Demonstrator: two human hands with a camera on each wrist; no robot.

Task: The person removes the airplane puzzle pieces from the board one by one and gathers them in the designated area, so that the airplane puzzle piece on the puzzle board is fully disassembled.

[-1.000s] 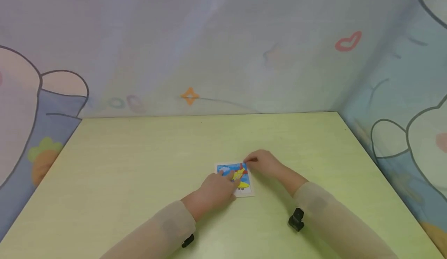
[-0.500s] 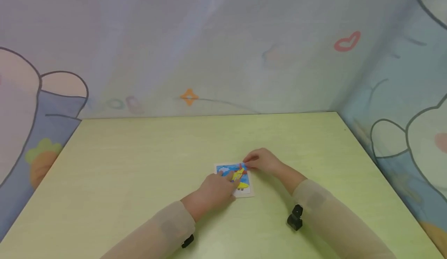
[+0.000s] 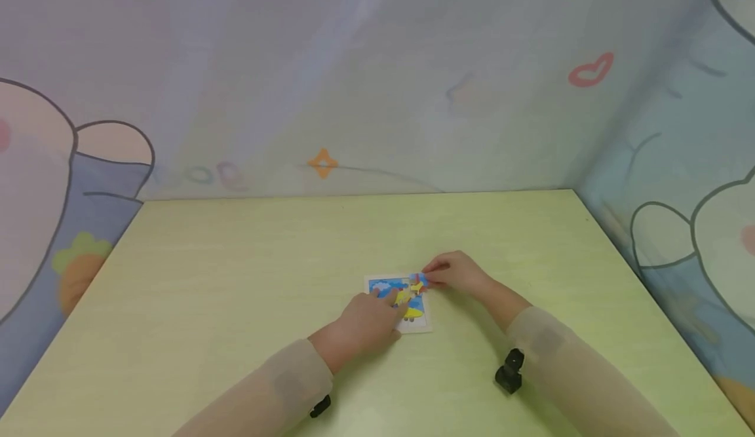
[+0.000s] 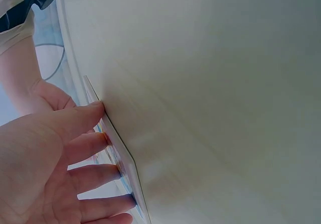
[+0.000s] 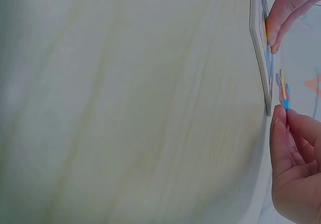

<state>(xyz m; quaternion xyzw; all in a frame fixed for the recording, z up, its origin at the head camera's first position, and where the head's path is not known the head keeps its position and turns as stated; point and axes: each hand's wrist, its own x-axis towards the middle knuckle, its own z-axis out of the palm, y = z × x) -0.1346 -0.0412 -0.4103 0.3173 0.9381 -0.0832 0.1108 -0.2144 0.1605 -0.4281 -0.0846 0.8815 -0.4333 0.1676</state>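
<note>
A small square jigsaw puzzle [image 3: 422, 327] with a white border and a blue and yellow picture lies on the table. My left hand [image 3: 367, 322] rests across its left part, hiding some of the picture. In the left wrist view, the extended fingers [image 4: 98, 176] press on the face while the thumb touches the near edge. Between thumb and fingertips, my right hand [image 3: 460, 273] pinches a blue, red and yellow puzzle piece [image 5: 284, 91]. That piece is raised off the board at its top right corner, where a pale gap shows.
The pale yellow-green table [image 3: 236, 260] extends around the puzzle. A printed cloth backdrop [image 3: 377, 83] stands behind it and along both sides. Black camera mounts [image 3: 510, 371] sit at both wrists.
My right hand has lifted the puzzle piece out of the board's top right corner and moved slightly right with it. The left hand stays on the puzzle.
</note>
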